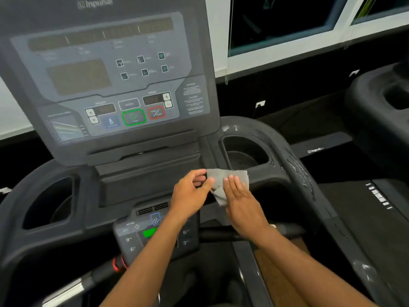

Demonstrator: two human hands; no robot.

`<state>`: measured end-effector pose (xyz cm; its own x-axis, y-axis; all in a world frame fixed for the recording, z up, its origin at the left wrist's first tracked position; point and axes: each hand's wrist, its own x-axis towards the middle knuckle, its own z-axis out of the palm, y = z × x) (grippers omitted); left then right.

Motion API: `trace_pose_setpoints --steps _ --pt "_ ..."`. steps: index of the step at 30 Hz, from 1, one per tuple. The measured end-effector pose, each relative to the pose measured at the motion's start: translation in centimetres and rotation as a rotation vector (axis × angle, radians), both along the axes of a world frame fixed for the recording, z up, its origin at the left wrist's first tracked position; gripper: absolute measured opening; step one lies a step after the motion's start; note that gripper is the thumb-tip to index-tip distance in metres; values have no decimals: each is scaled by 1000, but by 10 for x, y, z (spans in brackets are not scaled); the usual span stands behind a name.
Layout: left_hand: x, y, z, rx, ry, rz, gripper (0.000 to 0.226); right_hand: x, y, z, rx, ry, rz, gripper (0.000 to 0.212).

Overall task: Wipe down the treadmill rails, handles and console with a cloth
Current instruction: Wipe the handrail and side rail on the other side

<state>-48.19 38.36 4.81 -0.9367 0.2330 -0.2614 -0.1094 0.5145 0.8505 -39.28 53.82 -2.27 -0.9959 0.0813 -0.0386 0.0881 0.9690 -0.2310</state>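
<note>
Both forearms come in from the near edge, meeting mid-frame over the treadmill. Biggest thing in view: console (106, 69), tall panel far left w/ dark displays, green and red buttons low on it. Below it a flat tray, cup holders either side – right cup holder (243, 151) just beyond the hands, left cup holder (51, 202) well apart. Right rail (303, 173) curves from far to near w/ wet streaks/droplets on it; prob cleaner not yet wiped off, though that's a guess. Small keypad (141, 233) sits near, partly under the left forearm.

Left hand (190, 193) pinches the cloth's left edge between thumb and fingertips, narrow grip. Right hand (241, 202) lies flat and spread on top, fingers straight, pressing more than gripping. Looks like a refold or smoothing to get a fresh face before the next pass.

Cloth (221, 177): small, grey, held above the tray's right end, just near of the right cup holder. Long axis runs roughly left–right, w/ one loose corner hanging down toward the near side between the hands.
</note>
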Motion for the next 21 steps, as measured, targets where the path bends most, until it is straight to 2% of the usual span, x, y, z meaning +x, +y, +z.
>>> trace_pose_setpoints --steps 4,10,14,21 --pt "-9 -3 -1 27 -16 25 39 -14 -6 -16 -34 41 3 67" --pt "-25 4 -2 48 -44 -16 37 -62 9 -2 5 -46 107 75" --pt "-38 8 -5 28 -43 -50 33 -99 23 5 -43 -10 51 79" --pt "-43 8 -21 -94 60 -231 33 -154 43 15 -11 -79 77 62"
